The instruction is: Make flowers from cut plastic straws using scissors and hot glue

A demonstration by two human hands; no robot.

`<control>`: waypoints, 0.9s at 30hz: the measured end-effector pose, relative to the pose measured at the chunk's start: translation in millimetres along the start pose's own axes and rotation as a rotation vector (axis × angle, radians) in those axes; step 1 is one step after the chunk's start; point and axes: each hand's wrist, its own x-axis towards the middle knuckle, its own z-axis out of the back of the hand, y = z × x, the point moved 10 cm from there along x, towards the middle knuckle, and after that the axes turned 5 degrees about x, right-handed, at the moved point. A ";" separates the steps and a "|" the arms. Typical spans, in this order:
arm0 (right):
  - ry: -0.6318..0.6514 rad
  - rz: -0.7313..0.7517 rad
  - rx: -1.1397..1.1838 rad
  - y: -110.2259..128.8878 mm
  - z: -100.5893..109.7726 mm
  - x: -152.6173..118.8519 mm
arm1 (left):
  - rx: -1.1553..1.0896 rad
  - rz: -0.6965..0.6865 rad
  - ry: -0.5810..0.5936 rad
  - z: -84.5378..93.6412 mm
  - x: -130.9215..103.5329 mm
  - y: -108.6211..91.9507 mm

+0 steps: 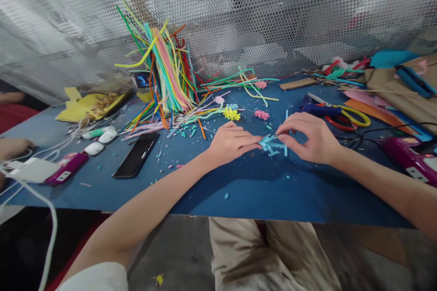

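Observation:
My left hand (232, 143) is closed, its fingertips pinching one side of a cluster of short light-blue pipe cleaner pieces (272, 146) just above the table. At the cluster's other side, my right hand (305, 138) has thumb and forefinger brought together in a pinch. A light-blue pipe cleaner stem (286, 149) passes upright by those fingertips; the exact spot where they grip is too small to make out. Behind my hands lie a fuzzy yellow flower (232, 113), a pink one (261, 114) and a pale lilac one (219, 99).
A tall bunch of coloured pipe cleaners (167, 72) stands at the back. Left are a phone (135, 154), white cables and a purple power strip (66, 167). Scissors (355, 116) and another purple power strip (411, 157) lie right. A person's hand (13, 149) shows far left.

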 end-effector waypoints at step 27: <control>0.144 0.198 -0.079 16.1 -16.8 -2.2 | 0.121 -0.100 0.048 -4.8 -3.7 -5.4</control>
